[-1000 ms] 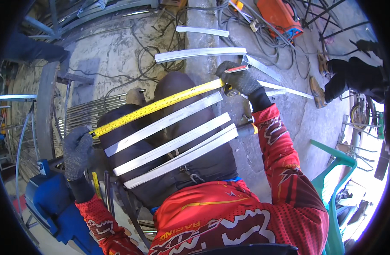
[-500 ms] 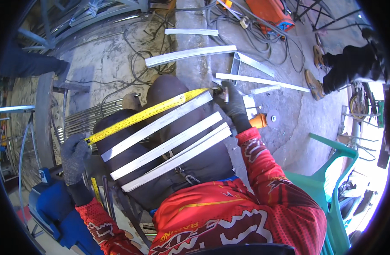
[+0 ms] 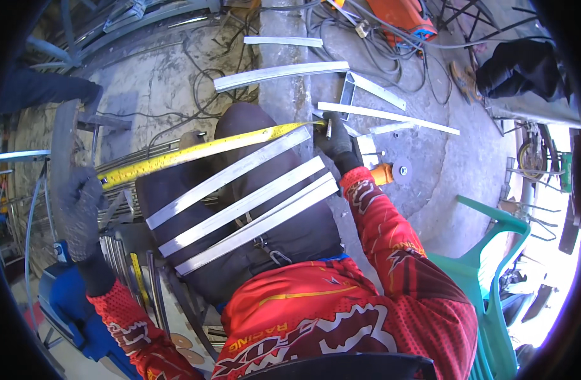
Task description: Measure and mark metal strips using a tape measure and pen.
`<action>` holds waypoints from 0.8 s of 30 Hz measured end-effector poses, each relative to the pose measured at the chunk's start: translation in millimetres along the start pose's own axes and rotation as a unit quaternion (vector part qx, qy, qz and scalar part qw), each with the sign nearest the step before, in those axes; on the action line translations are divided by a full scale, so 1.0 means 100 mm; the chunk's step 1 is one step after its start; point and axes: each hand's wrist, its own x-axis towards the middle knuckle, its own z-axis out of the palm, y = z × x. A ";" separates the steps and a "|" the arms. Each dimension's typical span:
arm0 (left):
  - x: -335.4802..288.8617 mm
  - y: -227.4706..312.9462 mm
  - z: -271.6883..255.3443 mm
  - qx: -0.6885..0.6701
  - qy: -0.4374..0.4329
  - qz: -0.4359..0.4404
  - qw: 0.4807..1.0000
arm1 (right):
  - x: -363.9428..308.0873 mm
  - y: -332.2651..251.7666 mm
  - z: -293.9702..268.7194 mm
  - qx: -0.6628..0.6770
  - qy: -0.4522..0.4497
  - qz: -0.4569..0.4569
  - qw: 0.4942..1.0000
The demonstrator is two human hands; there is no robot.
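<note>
A yellow tape measure (image 3: 195, 153) stretches across above my lap, its blade tilted up toward the right. My gloved left hand (image 3: 80, 206) is closed at its left end. At the right end, my gloved right hand (image 3: 336, 136) grips the narrow-looking end of the blade; a small pale piece shows by its fingers, too small to name. The tape's case is not plainly visible. Beneath the blade, several silvery metal bars (image 3: 243, 206) lie slantwise across my dark-trousered thighs, the uppermost bar (image 3: 227, 179) closest to the tape.
Cut metal bars (image 3: 281, 75) lie on the concrete floor ahead, near tangled cables and an orange machine (image 3: 401, 19). An angle grinder (image 3: 385, 172) rests beyond my right hand. A green plastic chair (image 3: 486, 253) stands at right, a blue case (image 3: 72, 301) at left. Other people's legs (image 3: 518, 73) show on both sides.
My left hand has moved left and away from me, drawing the tape out longer. My right hand has shifted slightly left. At right, the other person's legs have shifted.
</note>
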 end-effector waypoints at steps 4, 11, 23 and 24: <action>0.33 0.41 -0.19 0.047 -0.010 0.074 0.996 | 0.21 -0.03 -0.41 -0.069 -0.042 0.002 0.997; 0.66 0.66 -0.49 0.177 0.077 0.250 0.949 | 0.93 -0.13 -1.77 -0.047 -0.150 -0.122 0.980; -0.46 -0.88 -0.19 -0.155 0.038 -0.150 0.976 | 1.04 -0.93 -2.30 -0.292 -0.421 -0.033 0.858; -0.52 -0.90 -0.10 -0.132 0.052 -0.159 0.977 | 1.06 -0.91 -2.28 -0.310 -0.418 -0.053 0.852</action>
